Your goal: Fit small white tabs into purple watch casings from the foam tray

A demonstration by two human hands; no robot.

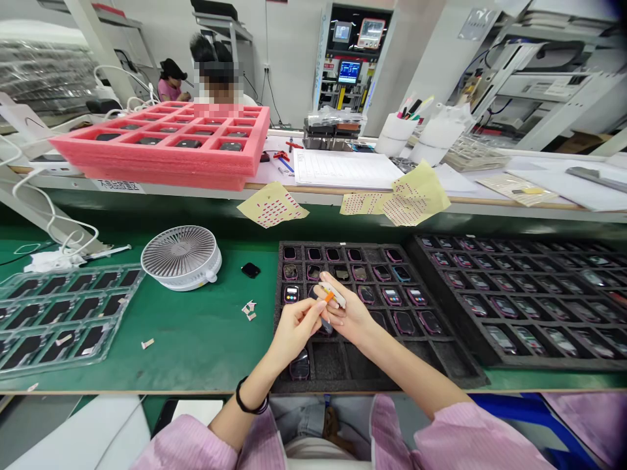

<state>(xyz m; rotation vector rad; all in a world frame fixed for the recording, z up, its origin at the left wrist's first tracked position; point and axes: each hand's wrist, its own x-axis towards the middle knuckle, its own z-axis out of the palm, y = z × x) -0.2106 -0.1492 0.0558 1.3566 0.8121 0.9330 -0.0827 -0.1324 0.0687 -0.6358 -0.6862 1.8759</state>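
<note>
My left hand [298, 321] and my right hand [351, 318] meet above the middle foam tray. Between the fingertips of my left hand is a small orange piece [329, 297]. My right hand curls its fingers round a small white oblong piece [337, 295], which touches the orange one. The exact kind of either piece is too small to make out. Below my hands, the black foam tray [360, 378] holds smartwatch bodies, such as a purple-rimmed watch [404, 322] and a watch with a lit screen [291, 294]. My hands hide some of its compartments.
A second black tray of watches [514, 360] lies right. A white fan [181, 258], a loose black watch screen [251, 269], small paper scraps [249, 310] and a clear tray of screens [105, 349] lie left. A pink foam tray [161, 171] stands on the shelf; yellow sticker sheets [273, 204] overhang its edge.
</note>
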